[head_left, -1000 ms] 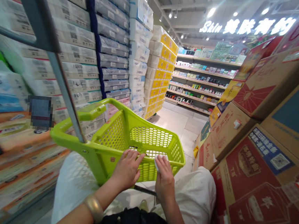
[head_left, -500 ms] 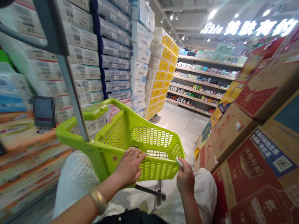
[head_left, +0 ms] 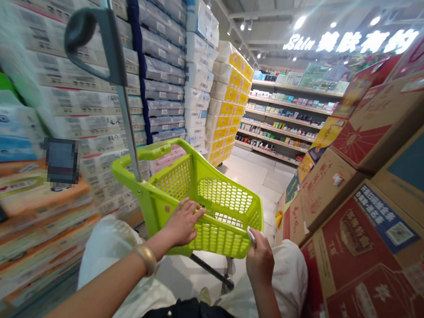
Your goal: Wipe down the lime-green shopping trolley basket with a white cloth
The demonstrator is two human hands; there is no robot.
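Green cart [head_left: 223, 236]: between my knees [head_left: 288, 257]; might roll if I press unevenly.
White cloth [head_left: 251, 234], seemingly: at the rim's [head_left: 224, 223] right-hand corner; could snag there.
Right grip [head_left: 261, 257]: closed, pinching the cloth; too loosely, it could drop.
Left grip [head_left: 182, 223]: loosely open, resting on the rim; could slide off.
Cardboard boxes [head_left: 318, 193]: stacked right; my elbow might bump them.

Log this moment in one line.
left hand: on basket rim | right hand: holding white cloth at basket corner | pull handle: raised
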